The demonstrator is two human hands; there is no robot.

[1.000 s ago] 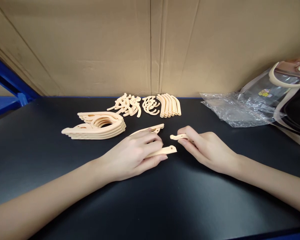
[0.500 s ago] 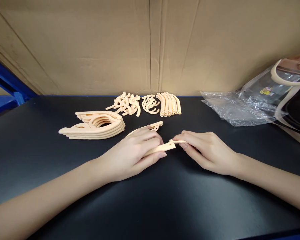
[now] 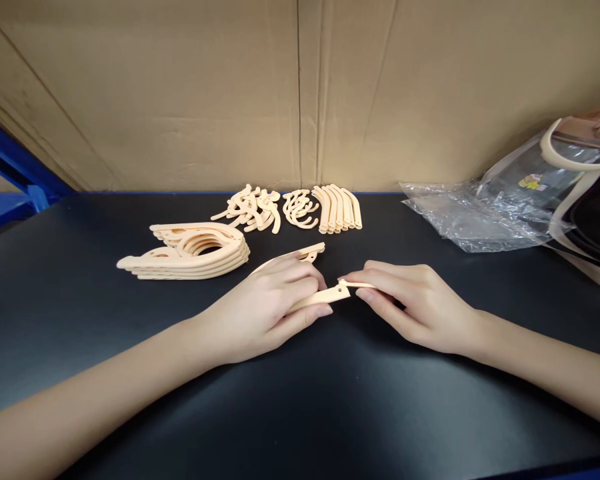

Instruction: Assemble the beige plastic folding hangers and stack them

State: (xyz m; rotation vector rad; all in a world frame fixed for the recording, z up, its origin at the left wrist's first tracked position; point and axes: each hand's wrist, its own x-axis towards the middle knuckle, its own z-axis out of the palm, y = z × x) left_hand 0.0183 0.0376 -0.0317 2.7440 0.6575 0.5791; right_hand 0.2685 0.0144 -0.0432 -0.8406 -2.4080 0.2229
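My left hand [image 3: 265, 310] is closed on a peach plastic hanger arm [image 3: 325, 297] that rests on the black table [image 3: 300, 400]. Its end points right, and another part of it [image 3: 307, 254] shows behind my fingers. My right hand [image 3: 415, 303] pinches a small peach plastic piece [image 3: 355, 285]. The tip of that piece meets the end of the hanger arm between the two hands.
A stack of peach hanger bodies [image 3: 190, 253] lies at the left. Behind it are heaps of hooks [image 3: 253, 208], curved hooks [image 3: 300, 209] and curved bars [image 3: 340, 208]. Clear plastic bags [image 3: 470, 217] and a beige appliance [image 3: 590, 193] sit at the right. Cardboard [image 3: 300, 93] walls the back.
My right hand moved left with the small piece until its tip met the end of the hanger arm. My left hand stayed nearly still.
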